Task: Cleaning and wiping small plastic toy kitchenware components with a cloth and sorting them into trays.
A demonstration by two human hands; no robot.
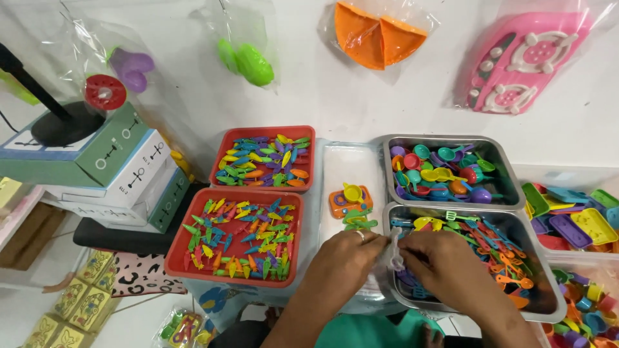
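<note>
Steel tray (540, 308) at lower right of the frame, filled with small flat plastic toy utensils in orange, blue, green and yellow. Both hands meet over its left rim. The left hand (345, 261) and right hand (445, 264) pinch between them a small clear plastic bag (392, 254), crumpled and whitish, fingers curled closed on its edges; whether anything lies inside it cannot be told. Just above the left hand, on a pale white tray (348, 161) at centre frame, rests a small set: an orange toy stove (348, 200) bearing a yellow pan, with green pieces (359, 221) below it.

Judged risk: the thin film could slip from the pinch or tear, since the grip bears on bunched edges only; a wrist brushing the packed utensils might scatter them over the rim.

Surroundings: a second steel tray (503, 154) of round toy pans at upper right; two red trays (193, 258) of tiny coloured cutlery at centre left; stacked boxes (122, 174) at far left; bagged toys along the top edge.
</note>
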